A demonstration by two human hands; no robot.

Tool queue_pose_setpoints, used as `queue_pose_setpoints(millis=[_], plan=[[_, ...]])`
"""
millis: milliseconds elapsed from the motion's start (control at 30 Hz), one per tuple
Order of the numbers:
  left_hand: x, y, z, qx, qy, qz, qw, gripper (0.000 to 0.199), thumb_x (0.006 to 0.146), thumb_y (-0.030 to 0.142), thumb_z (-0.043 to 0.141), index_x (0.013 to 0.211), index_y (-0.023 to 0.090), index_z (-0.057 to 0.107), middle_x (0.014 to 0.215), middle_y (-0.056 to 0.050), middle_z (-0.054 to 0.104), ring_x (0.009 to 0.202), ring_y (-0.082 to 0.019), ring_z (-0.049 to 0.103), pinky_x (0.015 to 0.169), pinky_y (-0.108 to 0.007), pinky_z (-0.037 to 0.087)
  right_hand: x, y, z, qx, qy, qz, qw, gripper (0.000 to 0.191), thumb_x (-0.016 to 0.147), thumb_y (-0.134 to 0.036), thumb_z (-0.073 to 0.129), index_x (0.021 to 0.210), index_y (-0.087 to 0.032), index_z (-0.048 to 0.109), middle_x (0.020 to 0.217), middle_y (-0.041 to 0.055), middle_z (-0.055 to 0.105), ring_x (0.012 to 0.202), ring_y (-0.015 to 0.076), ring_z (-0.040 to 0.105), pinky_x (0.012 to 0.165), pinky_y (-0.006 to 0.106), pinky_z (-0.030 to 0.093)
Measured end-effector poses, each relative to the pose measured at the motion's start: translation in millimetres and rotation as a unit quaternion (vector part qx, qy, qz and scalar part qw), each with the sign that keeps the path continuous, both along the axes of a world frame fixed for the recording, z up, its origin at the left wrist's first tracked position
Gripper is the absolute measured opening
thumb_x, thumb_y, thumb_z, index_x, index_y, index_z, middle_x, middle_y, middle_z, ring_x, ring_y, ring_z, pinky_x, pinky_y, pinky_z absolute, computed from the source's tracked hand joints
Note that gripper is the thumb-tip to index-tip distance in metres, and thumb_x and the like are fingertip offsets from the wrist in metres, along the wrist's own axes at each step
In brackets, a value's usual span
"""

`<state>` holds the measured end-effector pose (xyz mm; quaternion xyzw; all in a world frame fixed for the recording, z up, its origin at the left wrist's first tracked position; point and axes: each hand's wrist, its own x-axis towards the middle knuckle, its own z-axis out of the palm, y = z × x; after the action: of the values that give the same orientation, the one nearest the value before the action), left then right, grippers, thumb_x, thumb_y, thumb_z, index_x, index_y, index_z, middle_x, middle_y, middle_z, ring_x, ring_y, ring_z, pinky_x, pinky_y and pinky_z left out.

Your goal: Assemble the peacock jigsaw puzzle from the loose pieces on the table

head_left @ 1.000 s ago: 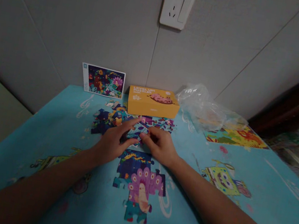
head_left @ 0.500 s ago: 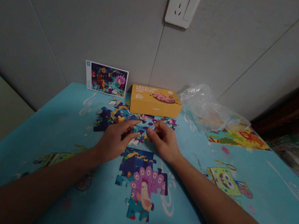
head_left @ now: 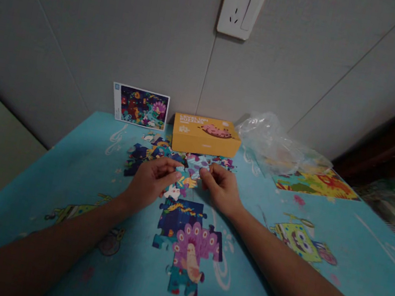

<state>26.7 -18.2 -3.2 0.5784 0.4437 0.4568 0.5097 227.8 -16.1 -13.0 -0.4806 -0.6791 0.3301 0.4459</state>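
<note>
My left hand is closed in a pinch at the left edge of a small cluster of jigsaw puzzle pieces with yellow, white and light blue print. My right hand pinches a light blue and purple puzzle piece at its right side. The two hands are close together, and whether their pieces interlock I cannot tell. Just nearer to me lies a joined puzzle section with a pink peacock. Behind the hands, partly hidden by them, are several more pieces in dark blue and orange.
A yellow puzzle box stands by the wall. Left of it leans a picture card. Crumpled clear plastic partly covers a colourful sheet at the right. The blue tabletop cover has printed cartoon figures.
Both hands have shifted slightly and the pieces between them have tilted or parted, so more of the yellow and white print shows. The peacock section lies unmoved on the table.
</note>
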Motion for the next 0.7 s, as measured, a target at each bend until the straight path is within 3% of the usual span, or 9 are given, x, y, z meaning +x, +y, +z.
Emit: queue_pose_setpoints(millis=[233, 700], plan=[[0.2, 1.2, -5.9, -0.006, 0.009, 0.007, 1.0, 0.033, 0.073, 0.038, 0.071, 0.096, 0.014, 0.068, 0.062, 0.004, 0.059, 0.038, -0.005, 0.043, 0.031, -0.015, 0.038, -1.0, 0.8, -1.2, -0.012, -0.018, 0.005, 1.0, 0.042, 0.089, -0.052, 0.051, 0.062, -0.021, 0.045, 0.052, -0.0043, 0.044, 0.05, 0.0098, 0.038, 0.049, 0.026, 0.028], [2.8, 0.3, -2.0, 0.0, -0.002, 0.006, 1.0, 0.031, 0.071, 0.035, 0.073, 0.094, 0.015, 0.069, 0.06, 0.004, 0.06, 0.038, -0.005, 0.044, 0.033, -0.016, 0.035, -1.7, -0.5, -0.9, -0.009, -0.011, 0.006, 1.0, 0.041, 0.089, -0.051, 0.052, 0.062, -0.021, 0.045, 0.052, -0.0044, 0.045, 0.049, 0.0099, 0.039, 0.048, 0.025, 0.029]])
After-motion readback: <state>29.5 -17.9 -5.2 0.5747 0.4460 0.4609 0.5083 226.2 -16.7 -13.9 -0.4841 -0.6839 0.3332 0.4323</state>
